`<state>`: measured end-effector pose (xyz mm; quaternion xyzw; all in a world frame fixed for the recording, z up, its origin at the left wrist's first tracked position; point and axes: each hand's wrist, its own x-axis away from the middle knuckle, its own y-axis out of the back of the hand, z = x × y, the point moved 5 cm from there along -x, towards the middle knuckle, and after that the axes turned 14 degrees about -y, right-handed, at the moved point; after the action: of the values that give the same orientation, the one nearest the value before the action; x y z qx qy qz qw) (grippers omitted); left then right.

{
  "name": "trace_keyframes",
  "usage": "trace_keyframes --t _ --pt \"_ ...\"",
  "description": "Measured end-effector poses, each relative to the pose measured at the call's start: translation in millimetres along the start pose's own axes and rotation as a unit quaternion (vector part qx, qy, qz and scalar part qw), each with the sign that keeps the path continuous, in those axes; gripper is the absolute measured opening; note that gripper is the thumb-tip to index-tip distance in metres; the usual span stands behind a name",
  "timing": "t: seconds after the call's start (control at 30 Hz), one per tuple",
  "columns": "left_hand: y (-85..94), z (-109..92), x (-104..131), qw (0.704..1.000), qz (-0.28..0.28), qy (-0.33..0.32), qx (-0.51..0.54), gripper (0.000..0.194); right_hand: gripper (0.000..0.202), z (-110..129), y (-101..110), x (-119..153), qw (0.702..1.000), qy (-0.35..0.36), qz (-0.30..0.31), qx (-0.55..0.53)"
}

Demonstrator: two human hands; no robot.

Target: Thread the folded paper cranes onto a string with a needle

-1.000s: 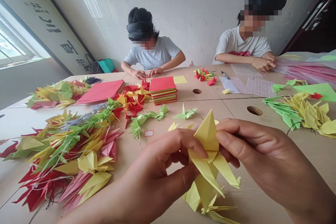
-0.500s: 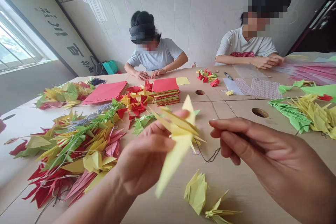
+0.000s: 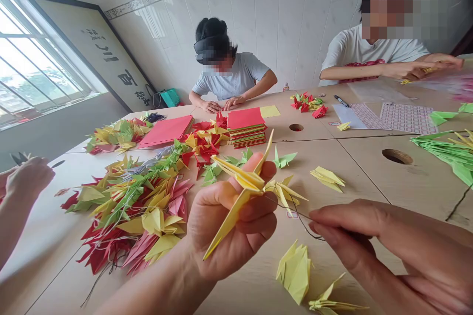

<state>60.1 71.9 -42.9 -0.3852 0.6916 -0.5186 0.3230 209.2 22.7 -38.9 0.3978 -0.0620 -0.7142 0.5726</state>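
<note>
A yellow folded paper crane [image 3: 246,182] is pinched in my left hand [image 3: 229,221], its wings and points spread out. My right hand [image 3: 384,251] closes thumb and forefinger on a thin needle [image 3: 291,207], which reaches toward the crane's underside. Whether its tip is inside the paper I cannot tell. Black thread [image 3: 305,226] hangs in a loop beside the needle. Another yellow crane [image 3: 284,192] lies just behind my left hand. Below, between the hands, are a folded yellow crane [image 3: 295,270] and one with spread points [image 3: 332,300].
A big heap of colourful cranes [image 3: 144,211] covers the left. Behind are stacked red and yellow paper squares [image 3: 247,128] and a flat red sheet [image 3: 166,130]. The table has a round hole [image 3: 397,156]. Two people sit opposite; another person's hand [image 3: 29,179] holds scissors at left.
My left hand has turned the crane, and the needle in my right hand now points at it. The view has shifted left, bringing another person's hands with scissors into sight.
</note>
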Motion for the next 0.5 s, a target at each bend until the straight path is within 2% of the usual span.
trace_keyframes --t 0.1,0.3,0.5 --pt "1.1 0.5 -1.0 1.000 -0.003 0.007 -0.017 0.049 0.021 1.5 -2.3 1.5 0.999 0.022 0.012 0.039" --pt "2.6 2.6 -2.6 0.999 -0.005 0.014 -0.046 0.032 0.023 1.5 -1.0 1.8 0.999 0.024 0.021 0.041" --pt "2.5 1.6 -1.8 0.998 0.004 0.003 -0.057 0.031 0.020 5.1 -1.0 0.4 0.999 0.027 0.024 0.025"
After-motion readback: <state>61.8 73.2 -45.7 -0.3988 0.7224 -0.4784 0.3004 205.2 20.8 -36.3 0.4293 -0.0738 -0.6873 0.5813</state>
